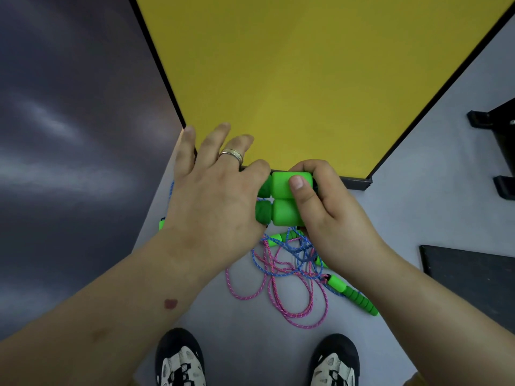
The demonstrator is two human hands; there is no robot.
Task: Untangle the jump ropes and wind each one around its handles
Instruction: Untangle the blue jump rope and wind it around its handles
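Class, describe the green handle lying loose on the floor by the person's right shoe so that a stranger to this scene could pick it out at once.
Start at the yellow panel and drop past the two hands to the tangle of pink and blue ropes on the grey floor. At its right edge lies the loose handle, slanting toward the right shoe. Unlike the paired handles held by the right hand, nothing touches it.

Brightness: even and soft, with no hard shadows on the pale floor (245, 324).
Glare: none; the yellow table top (306, 65) is dimmer toward its far end.
Blur: the dark area (69, 135) at left is smeared and streaky.
Distortion: wide-angle; the table's edges splay outward, forearms loom large.
Focus: the green handles (284, 199) are sharp.
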